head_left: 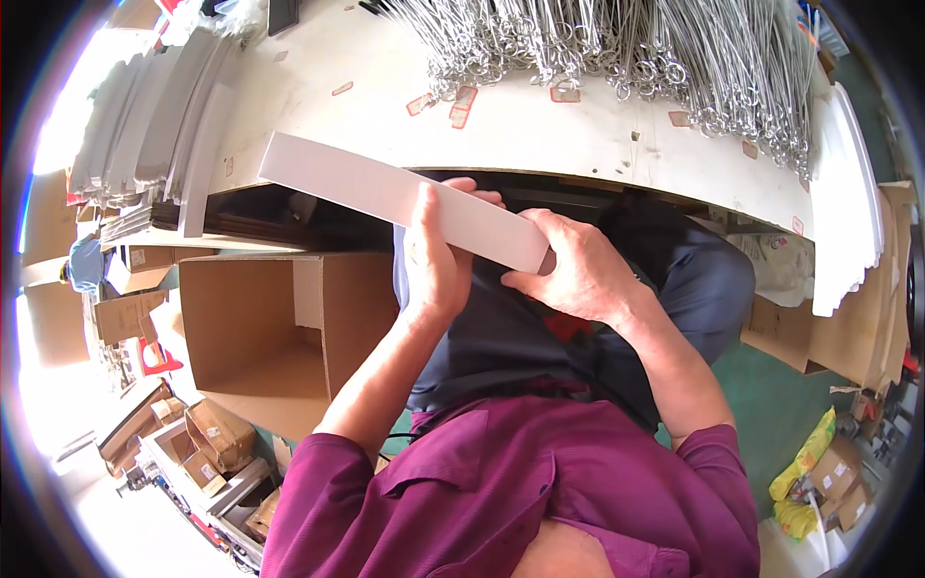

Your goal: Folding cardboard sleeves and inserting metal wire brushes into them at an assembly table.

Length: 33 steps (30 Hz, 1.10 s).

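A purple shirt is filling the lower view. Beyond it, a long white carton is slanting above the dark trousers, its long axis running from upper left, toward the bench, to lower right. The left hand is pinching it just right of middle, thumb on top; the right hand's grip is clasping the nearer right end, the left end jutting free.

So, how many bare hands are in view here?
2: the left hand wraps around the long white rectangular box partway along; the right hand grips its right end. Some fingers are hidden behind the box.
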Available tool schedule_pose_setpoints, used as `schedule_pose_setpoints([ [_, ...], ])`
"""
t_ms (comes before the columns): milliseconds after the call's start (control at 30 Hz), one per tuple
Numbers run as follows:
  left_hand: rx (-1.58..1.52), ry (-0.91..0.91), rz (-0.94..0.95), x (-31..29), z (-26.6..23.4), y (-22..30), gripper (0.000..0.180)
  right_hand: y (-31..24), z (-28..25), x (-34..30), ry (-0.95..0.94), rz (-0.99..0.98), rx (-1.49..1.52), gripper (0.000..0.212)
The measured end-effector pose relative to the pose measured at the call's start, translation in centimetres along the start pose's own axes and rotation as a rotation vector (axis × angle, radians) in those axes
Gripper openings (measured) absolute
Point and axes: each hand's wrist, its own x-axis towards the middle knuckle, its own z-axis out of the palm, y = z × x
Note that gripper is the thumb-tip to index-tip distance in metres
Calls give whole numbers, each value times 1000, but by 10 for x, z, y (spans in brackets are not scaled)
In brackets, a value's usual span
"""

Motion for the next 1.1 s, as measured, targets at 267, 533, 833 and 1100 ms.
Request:
schedule_pose_setpoints([
  [267,1326,-609,720,-62,-11,58,41,2,-27,-8,-138,26,-151,33],
  [533,1725,-806,450,-15,0,36,60,-11,-23,-2,-261,-76,-265,51],
  [833,1607,-630,639,-18,-19,33,45,13,-71,-25,304,-62,-310,39],
  [1100,1688,-604,597,-23,-9,20,45,17,-14,-22,380,-115,78,19],
])
